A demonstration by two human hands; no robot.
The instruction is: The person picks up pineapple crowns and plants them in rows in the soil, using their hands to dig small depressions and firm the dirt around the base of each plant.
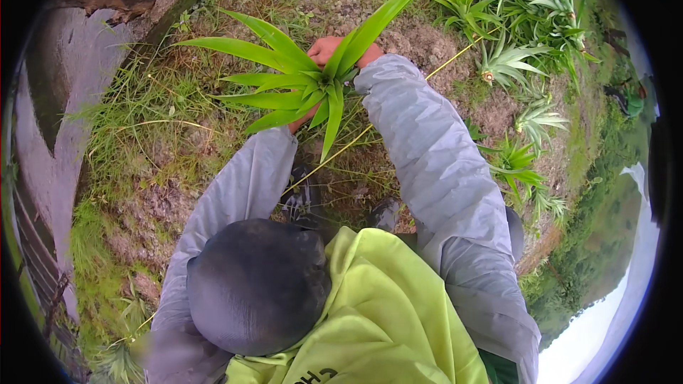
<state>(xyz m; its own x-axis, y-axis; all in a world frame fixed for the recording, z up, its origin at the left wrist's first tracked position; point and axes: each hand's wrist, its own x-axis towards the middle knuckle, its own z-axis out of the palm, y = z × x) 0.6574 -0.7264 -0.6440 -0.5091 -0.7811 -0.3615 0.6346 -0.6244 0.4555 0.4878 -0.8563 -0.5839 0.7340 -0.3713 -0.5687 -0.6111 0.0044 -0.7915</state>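
Note:
A green pineapple plant with long, spread leaves is held in front of me, its crown facing up. Under its lower leaves my left hand grips it near the base; the leaves hide most of the fingers. On the far side, my right hand reaches behind the upper leaves with curled fingers. A leaf crosses that hand, so what it pinches is hidden. Below the plant, a taut yellow string runs slantwise over weedy soil.
Several loose pineapple plants lie at the right, heaped at the far end. Dark boots stand below my arms. Near my chest is a smooth, dark rounded thing. A paved strip edges the left; a person in green is far right.

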